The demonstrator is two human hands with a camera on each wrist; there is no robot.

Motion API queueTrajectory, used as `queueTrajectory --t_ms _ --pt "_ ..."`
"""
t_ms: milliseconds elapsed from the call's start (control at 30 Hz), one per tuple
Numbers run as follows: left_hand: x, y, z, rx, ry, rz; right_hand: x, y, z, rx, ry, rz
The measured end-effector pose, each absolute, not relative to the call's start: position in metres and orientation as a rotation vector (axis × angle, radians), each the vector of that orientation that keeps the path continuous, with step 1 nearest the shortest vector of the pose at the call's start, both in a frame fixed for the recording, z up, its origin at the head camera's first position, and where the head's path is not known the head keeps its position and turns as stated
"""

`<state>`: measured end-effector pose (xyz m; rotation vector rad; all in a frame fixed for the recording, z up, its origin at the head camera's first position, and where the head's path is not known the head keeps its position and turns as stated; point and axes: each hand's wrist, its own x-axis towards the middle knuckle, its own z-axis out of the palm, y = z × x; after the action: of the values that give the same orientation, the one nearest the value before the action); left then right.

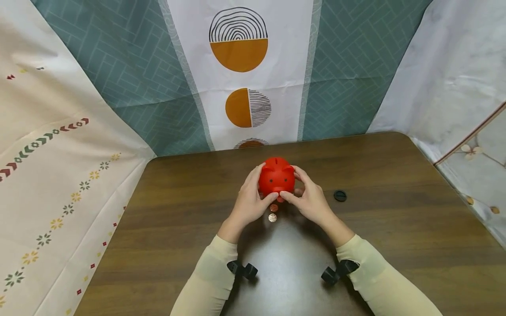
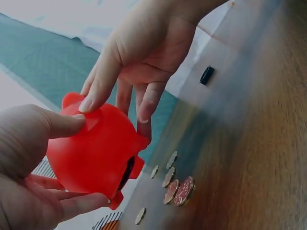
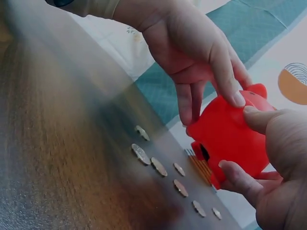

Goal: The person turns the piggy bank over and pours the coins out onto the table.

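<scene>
Both hands hold a red piggy bank [image 1: 276,179] off the wooden table, its face turned toward me. My left hand [image 1: 250,197] grips one side and my right hand [image 1: 312,202] the other, the thumbs meeting by the snout. In the left wrist view, a dark round hole [image 2: 127,172] shows in the bank's underside, between its feet. Several coins lie on the table below it, among them a coppery coin [image 1: 274,207] and a paler coin [image 1: 272,217]. From the right wrist view, a larger silvery coin [image 3: 140,154] rests among them.
A black round plug [image 1: 340,195] lies on the wooden table [image 1: 395,193], to the right of my right hand. Patterned cloths hang behind the far edge and along both sides. Each sleeve carries a black wrist mount, such as the left mount [image 1: 242,270].
</scene>
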<state>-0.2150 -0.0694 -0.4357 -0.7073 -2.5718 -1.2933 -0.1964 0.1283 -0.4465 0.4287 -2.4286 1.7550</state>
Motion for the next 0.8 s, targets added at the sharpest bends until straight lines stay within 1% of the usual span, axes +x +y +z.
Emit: queueTrajectory --t_ms 100,200,300,567,800 --pt "-0.214 -0.067 -0.435 -0.722 -2.527 -1.300 -0.202 0.131 -0.454 0.463 -2.373 1.702" --pt "-0.213 -0.064 -0.430 -0.803 -2.352 -1.334 -0.200 0.131 -0.448 0.548 -2.224 1.577" --pt "-0.212 -0.062 -0.425 -0.848 -2.243 -1.351 -0.197 0.130 -0.440 0.565 -2.172 1.514" --pt "-0.213 -0.068 -0.433 -0.716 -2.546 -1.304 -0.184 0.123 -0.422 0.458 -2.423 1.683" --pt "-0.213 -0.068 -0.434 -0.703 -2.549 -1.337 -0.199 0.127 -0.449 0.421 -2.443 1.664"
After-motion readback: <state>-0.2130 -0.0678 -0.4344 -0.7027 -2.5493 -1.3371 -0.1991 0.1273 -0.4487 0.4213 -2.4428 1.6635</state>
